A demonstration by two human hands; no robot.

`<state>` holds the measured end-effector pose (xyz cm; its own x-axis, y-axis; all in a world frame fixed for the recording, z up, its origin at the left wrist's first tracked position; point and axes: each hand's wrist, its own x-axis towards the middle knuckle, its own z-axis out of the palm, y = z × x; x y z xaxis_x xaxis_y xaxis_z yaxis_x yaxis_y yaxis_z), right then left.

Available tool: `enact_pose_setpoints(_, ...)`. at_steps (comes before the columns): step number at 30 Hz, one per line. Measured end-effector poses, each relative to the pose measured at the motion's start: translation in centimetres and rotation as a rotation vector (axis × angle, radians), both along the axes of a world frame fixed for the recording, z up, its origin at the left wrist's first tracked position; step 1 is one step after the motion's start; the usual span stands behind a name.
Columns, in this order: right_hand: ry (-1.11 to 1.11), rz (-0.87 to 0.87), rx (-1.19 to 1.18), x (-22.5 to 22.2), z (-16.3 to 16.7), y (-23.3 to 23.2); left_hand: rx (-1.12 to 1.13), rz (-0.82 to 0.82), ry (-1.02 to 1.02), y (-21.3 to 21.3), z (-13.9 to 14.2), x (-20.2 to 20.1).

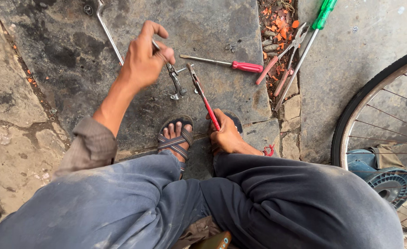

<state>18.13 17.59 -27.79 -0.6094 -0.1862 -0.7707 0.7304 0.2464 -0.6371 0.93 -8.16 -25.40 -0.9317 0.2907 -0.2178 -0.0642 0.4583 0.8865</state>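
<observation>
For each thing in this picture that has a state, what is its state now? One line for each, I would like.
left hand: raised, closed on the small metal part
small metal part: hanging above the stone
right hand: low by the foot, closed on the red-handled pliers
red-handled pliers: tip pointing towards the metal part
red screwdriver: lying loose on the stone
green screwdriver: lying loose
second pliers: lying, handles spread
bicycle wheel: only partly visible

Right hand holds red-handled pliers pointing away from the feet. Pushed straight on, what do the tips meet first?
Likely the small metal part held by the left hand; the pliers in the right hand point toward it, though depth is unclear.
</observation>
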Motion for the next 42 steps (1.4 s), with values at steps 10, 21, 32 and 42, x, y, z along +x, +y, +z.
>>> enact_pose_setpoints(10, 0.086, 0.115, 0.135, 0.4, -0.5, 0.3, 0.142, -0.064, 0.302, -0.2, 1.7, 1.2)
enact_pose_setpoints(21, 0.076, 0.142, 0.159, 0.1, -0.2, 0.3, -0.227, -0.328, 0.760, 1.6, 2.2, 4.5)
enact_pose_setpoints(32, 0.234, 0.338, 0.306, 0.5, 0.1, 0.1, -0.128, -0.079, 0.425, -1.9, 1.3, 1.5)
enact_pose_setpoints(42, 0.080, 0.182, 0.160, -0.1, 1.2, -0.3, -0.251, -0.308, 0.744, -0.1, 3.6, 4.6)
